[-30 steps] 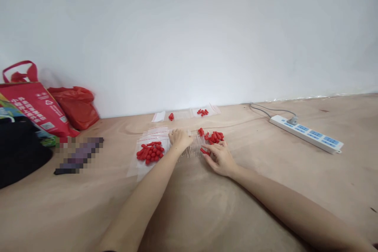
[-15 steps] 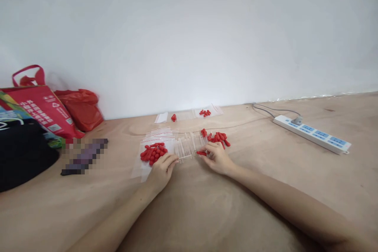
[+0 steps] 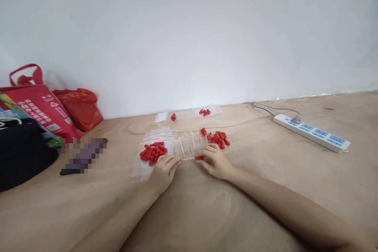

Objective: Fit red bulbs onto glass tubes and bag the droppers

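Nearly closed, left grip [image 3: 163, 171] on stick [image 3: 188, 159]

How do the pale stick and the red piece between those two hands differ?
Colour: the pale stick is whitish, while the red piece is bright red. Thickness: the pale stick is slender; the red piece is stouter. Hold: the left hand pinches the pale stick, the right hand the red piece. Shared: both lie roughly in one line.

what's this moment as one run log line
left hand: holds thin pale rod | right hand: holds small red bulb-shaped piece | rod end: at red piece, insertion unclear | nearby: row of thin pale rods
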The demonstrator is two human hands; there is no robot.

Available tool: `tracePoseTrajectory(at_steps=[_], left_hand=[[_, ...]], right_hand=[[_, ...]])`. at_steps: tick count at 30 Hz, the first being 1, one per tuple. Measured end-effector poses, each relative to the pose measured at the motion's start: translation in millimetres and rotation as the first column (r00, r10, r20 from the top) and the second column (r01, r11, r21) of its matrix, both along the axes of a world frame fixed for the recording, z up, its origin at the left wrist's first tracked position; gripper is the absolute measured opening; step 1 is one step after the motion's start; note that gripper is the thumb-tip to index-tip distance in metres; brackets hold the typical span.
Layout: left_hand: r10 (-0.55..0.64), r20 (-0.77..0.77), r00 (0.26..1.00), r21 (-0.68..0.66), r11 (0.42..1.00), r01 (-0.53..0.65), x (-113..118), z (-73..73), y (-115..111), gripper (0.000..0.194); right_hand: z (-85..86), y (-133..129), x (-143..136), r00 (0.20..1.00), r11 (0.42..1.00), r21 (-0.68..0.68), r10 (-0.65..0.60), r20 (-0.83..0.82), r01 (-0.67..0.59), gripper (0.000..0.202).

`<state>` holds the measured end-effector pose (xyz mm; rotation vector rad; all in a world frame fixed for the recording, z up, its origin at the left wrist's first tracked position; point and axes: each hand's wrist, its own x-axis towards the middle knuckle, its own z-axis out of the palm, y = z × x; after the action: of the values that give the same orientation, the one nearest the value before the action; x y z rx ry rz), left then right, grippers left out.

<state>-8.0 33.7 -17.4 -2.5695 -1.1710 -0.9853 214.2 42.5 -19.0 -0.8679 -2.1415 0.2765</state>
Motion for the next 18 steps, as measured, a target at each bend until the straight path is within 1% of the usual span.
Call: tracePoseTrajectory(at_steps=[6,10,13,18], left_hand=[[-0.038,-0.078,0.996,-0.009,0.999,0.038,4.6,8.2,-3.3,0.032],[0.021,-0.079,0.997,-0.03,0.999,-0.024,9.4,13.2,-4.0,0.027],[0.038,-0.057,0.998,-0.032,0.999,-0.04,11.2,12.2,-3.1,0.025],[0.003,-0.043,0.999,-0.076,0.997,-0.006,11.6,7.4,-3.2,0.027]], right_hand=[[-0.6,-1.2,-0.4,0.999,1.0,0.003,-0.005,-0.047,0.005,0.004],[-0.1,-2.1,-0.4,0.995,1.0,-0.002,0.009,-0.099,-0.01,0.011],[-0.6,-2.1,-0.6,0.989,0.999,-0.011,0.03,-0.146,-0.032,0.014],[-2.6,-2.7,-0.8,0.983,0.998,-0.036,0.051,-0.174,-0.058,0.015]])
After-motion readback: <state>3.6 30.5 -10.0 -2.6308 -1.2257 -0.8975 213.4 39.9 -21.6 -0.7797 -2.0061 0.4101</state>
